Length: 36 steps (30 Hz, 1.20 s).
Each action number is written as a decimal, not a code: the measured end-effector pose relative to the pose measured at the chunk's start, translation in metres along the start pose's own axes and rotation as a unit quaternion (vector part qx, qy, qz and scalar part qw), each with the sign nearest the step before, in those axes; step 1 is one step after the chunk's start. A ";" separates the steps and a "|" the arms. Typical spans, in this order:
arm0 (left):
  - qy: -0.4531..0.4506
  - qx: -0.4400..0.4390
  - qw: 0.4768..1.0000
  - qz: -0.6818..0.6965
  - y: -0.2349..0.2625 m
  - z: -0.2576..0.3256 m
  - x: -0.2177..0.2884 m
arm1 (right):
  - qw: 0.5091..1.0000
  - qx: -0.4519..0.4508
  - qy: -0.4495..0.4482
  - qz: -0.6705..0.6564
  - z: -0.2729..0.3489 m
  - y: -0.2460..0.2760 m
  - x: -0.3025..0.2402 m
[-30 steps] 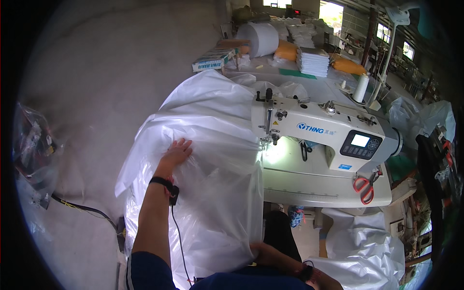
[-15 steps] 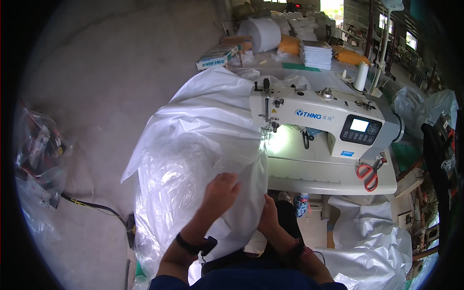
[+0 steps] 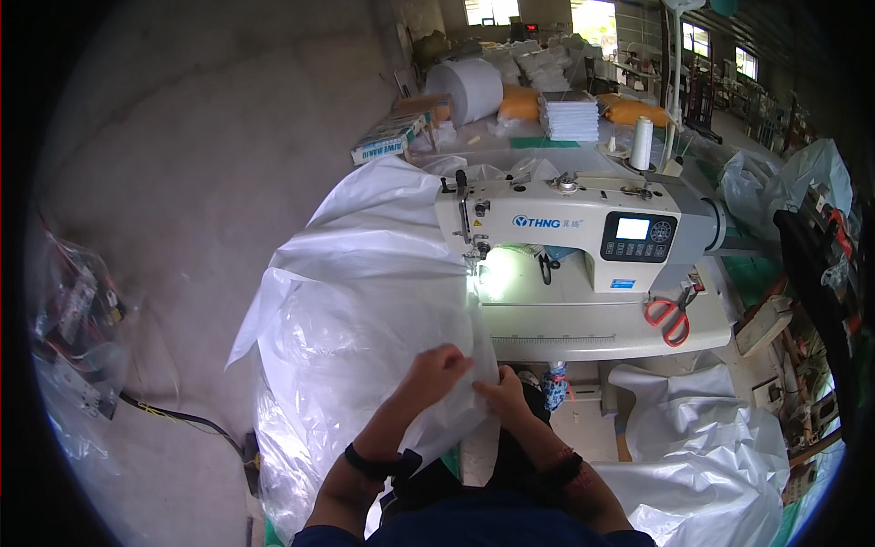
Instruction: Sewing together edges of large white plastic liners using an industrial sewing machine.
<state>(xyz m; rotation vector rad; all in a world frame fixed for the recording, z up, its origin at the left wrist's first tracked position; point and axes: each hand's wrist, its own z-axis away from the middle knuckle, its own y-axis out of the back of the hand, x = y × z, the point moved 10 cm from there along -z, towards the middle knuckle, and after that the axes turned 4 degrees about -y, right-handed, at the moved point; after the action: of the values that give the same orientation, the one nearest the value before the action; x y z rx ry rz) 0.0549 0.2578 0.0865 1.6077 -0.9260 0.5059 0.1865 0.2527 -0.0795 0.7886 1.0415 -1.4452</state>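
A large white plastic sheet with a glossy, creased surface runs from under the needle of the white sewing machine down toward my lap. My left hand is closed over the sheet near its right edge, fingers curled in. Beside it, my right hand pinches the sheet's edge between thumb and fingers, just in front of the machine table. The machine's lamp lights the needle area, where the sheet lies under the presser foot.
Red-handled scissors rest on the machine table at the right, and small black snips lie beneath the machine arm. More white sheeting hangs at lower right. A thread cone stands behind the machine. A dark cable crosses the floor at left.
My view has shifted, so the machine sits further left and lower. My left hand has moved right and curled its fingers; the right hand has raised the sheet's edge, and the hands are closer together.
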 end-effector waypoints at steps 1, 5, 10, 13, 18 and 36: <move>0.036 -0.109 0.993 -0.030 -0.023 0.010 -0.001 | 1.000 -0.004 0.000 0.000 0.001 0.000 0.000; -0.002 -0.335 0.927 -0.168 -0.063 0.065 0.015 | 0.870 0.205 0.329 0.305 0.049 0.015 -0.075; -0.119 0.034 0.983 -0.133 0.017 0.051 0.033 | 0.894 0.120 0.355 0.245 0.057 -0.012 -0.095; -0.062 0.065 0.982 -0.166 0.038 0.030 -0.023 | 0.971 -0.025 0.050 0.232 0.014 -0.030 -0.047; 0.082 -0.008 0.889 -0.450 0.075 0.018 -0.146 | 0.940 -0.271 -0.117 -0.170 0.012 -0.061 -0.024; 0.160 0.009 0.889 -0.429 0.140 -0.007 -0.188 | 0.993 -0.091 -0.028 0.063 -0.006 0.000 -0.015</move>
<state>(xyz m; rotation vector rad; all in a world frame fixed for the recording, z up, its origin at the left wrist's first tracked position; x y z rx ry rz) -0.1665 0.3151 0.0334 1.6965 0.0825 0.1361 0.1878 0.2640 -0.0675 0.6658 1.0449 -1.2397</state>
